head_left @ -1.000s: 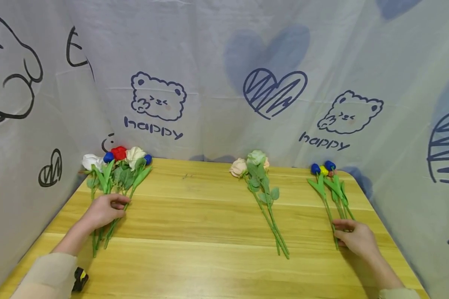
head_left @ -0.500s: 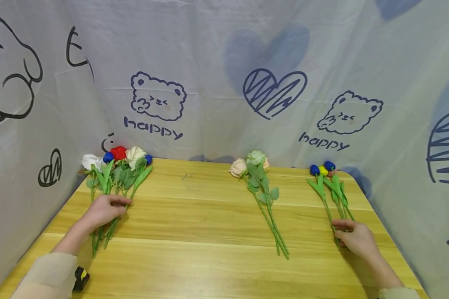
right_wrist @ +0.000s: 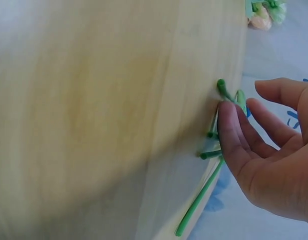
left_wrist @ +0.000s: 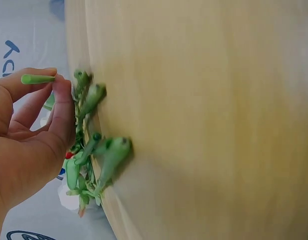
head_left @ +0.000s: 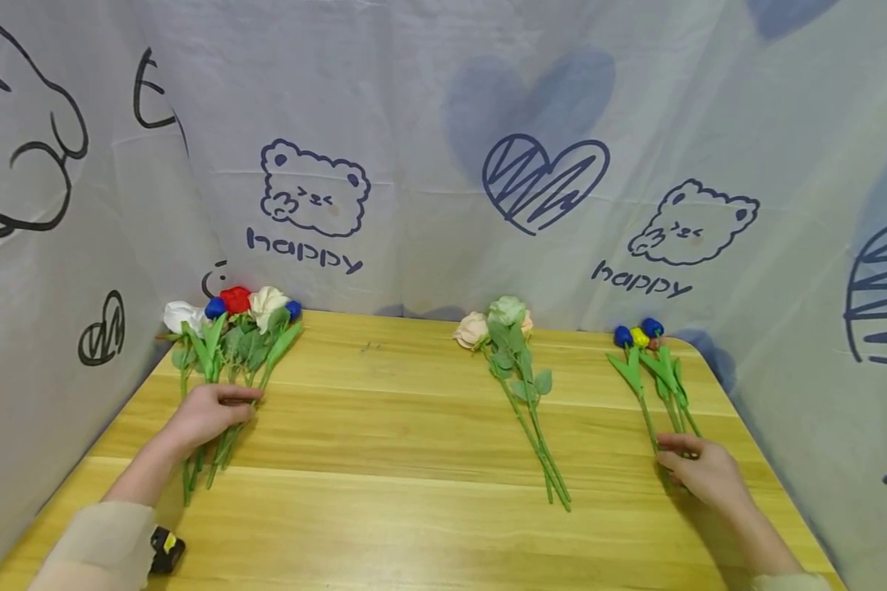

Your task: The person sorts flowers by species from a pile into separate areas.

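In the head view my left hand (head_left: pixel 210 414) lies over the stems of a bunch at the back left. This bunch has white, red and cream blooms and the blue tulip (head_left: pixel 293 309) at its right side. The left wrist view shows a green stem (left_wrist: pixel 38 79) pinched between thumb and finger, its cut end sticking out. At the right, my right hand (head_left: pixel 702 469) is beside the stems of a bunch of blue and yellow tulips (head_left: pixel 639 336). Its thumb stands apart from the fingers in the right wrist view, and several green stems (right_wrist: pixel 198 200) lie close to the fingertips.
Pale pink and green roses (head_left: pixel 506 312) lie between the two bunches, stems toward the front of the wooden table (head_left: pixel 384 410). A small black and yellow object (head_left: pixel 167 550) sits near the left sleeve. A printed cloth (head_left: pixel 429 164) hangs behind and at both sides.
My left hand has shifted slightly right, with the tulip stem beside it. The stem end that showed below my right hand is no longer visible there.
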Available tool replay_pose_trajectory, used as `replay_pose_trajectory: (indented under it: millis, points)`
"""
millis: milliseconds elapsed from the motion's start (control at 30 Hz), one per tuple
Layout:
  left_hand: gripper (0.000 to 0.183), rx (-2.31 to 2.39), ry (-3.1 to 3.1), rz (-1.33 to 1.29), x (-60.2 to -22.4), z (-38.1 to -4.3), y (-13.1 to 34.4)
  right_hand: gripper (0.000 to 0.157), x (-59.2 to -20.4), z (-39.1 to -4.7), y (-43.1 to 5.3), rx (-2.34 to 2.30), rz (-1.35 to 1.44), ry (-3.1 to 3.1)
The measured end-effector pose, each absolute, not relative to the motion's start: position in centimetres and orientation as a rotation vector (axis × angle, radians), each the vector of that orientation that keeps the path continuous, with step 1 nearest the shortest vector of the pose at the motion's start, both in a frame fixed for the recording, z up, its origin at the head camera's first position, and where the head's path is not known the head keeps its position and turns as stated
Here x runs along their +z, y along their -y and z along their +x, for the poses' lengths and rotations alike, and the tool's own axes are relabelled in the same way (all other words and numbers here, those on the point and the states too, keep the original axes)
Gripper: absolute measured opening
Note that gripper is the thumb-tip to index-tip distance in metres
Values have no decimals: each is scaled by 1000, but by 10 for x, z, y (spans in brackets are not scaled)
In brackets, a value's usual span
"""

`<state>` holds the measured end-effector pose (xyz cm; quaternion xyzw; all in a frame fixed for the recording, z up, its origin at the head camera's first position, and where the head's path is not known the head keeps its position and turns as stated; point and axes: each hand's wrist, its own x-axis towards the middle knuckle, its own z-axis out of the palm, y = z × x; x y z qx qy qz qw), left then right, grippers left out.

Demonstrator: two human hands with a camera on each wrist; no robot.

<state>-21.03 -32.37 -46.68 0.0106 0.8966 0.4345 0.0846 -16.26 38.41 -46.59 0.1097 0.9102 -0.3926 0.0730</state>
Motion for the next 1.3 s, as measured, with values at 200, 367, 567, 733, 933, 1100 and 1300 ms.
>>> replay_pose_trajectory:
  millis: [200,367,567,733,933,1100,1300]
  points:
    - [45,1356,-2661,18,-465,-208,313,58,-457,-161,-371,-1221,386,-2729]
    - [48,1503,-2594,-13,-460,-204,297,53,-453,-160,-348,-1335,284,-2792]
    - [51,1797,-2469,-44,-456,-202,272,42,-448,-164,-311,-1532,93,-2845]
    - [51,1946,-2422,-53,-452,-202,243,36,-447,-168,-276,-1677,21,-2810]
    - [47,2095,-2365,-63,-449,-204,201,32,-445,-170,-235,-1831,-65,-2676]
    - [42,2168,-2304,2,-447,-208,168,29,-445,-172,-204,-1895,-170,-2606]
    - [41,2239,-2231,116,-441,-212,131,28,-447,-174,-170,-1993,-285,-2488]
